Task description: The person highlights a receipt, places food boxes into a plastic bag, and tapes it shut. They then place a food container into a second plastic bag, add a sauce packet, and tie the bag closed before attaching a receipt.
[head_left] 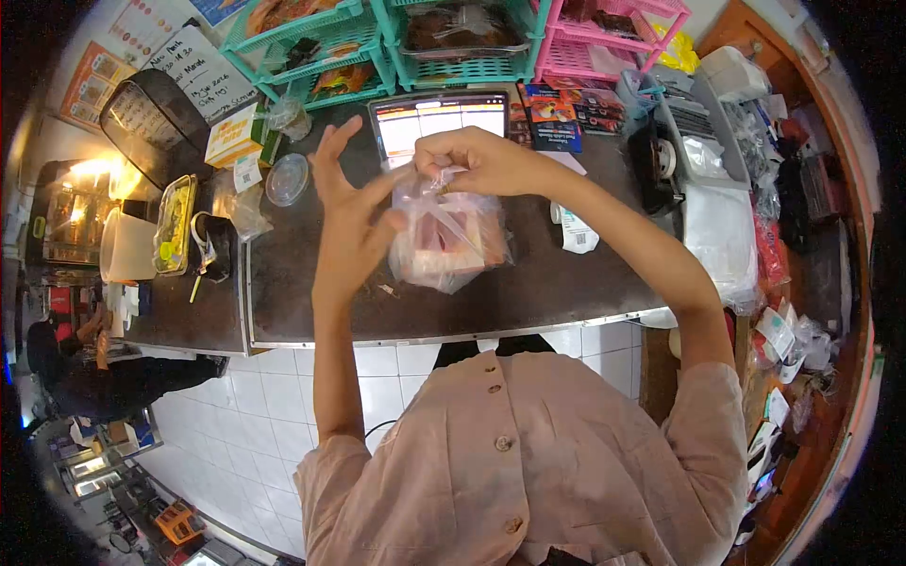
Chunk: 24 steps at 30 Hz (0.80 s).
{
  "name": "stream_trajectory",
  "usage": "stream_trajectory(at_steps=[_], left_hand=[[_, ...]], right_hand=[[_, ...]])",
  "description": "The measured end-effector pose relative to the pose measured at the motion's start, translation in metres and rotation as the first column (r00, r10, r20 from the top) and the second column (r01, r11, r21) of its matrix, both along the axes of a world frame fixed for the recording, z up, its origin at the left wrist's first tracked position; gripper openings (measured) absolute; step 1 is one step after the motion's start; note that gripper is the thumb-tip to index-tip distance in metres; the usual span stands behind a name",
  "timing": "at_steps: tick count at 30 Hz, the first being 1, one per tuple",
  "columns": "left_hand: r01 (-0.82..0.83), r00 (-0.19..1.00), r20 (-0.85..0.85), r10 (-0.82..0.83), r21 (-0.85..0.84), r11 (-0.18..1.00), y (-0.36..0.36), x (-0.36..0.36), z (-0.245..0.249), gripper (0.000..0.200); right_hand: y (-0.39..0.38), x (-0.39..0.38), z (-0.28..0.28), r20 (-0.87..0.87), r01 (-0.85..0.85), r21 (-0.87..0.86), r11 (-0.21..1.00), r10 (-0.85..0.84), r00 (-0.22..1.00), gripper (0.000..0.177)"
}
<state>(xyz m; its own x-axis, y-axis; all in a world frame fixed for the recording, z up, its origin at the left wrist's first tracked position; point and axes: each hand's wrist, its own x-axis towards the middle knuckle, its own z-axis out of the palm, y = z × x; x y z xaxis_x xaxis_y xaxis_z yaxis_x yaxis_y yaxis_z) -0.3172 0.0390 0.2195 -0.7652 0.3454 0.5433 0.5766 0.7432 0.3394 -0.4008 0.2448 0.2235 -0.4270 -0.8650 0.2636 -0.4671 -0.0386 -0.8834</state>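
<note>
A clear plastic bag [477, 222] with pinkish-orange packaging inside stands on the dark table, its top gathered upward. My right hand [462, 160] is closed on the gathered neck of the bag, fingers pinched together. Beside the bag, on its left, my left hand [354, 208] has its fingers spread apart, with some fingertips overlapping the bag's edge in this view. Just behind both hands sits a tablet [401, 118] with a lit screen, partly covered by the right hand.
Teal baskets [462, 71] and a pink basket [604, 61] line the back. A plastic lid [287, 179] lies left, near a green-yellow box [241, 137]. At right are a tape dispenser [656, 165] and a paper label [578, 231]. Another person [85, 373] is at far left.
</note>
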Motion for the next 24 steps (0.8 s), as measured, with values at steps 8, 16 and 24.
stream_trajectory(at_steps=[8,16,24], left_hand=[[-0.077,0.895,0.424,-0.138,0.452,0.889,0.03,0.006,-0.1,0.054],[-0.139,0.943,0.324,0.07,0.194,0.971,0.026,-0.007,-0.135,0.041],[-0.16,0.955,0.266,0.134,0.081,0.984,0.011,-0.037,-0.082,0.087]], right_hand=[[-0.013,0.008,0.002,0.019,0.183,-0.038,0.982,-0.182,0.983,0.022],[0.104,-0.031,-0.063,-0.174,0.121,0.786,0.606,0.029,0.984,0.12],[-0.035,0.018,-0.128,0.402,0.365,0.191,0.911,-0.412,0.818,0.042]])
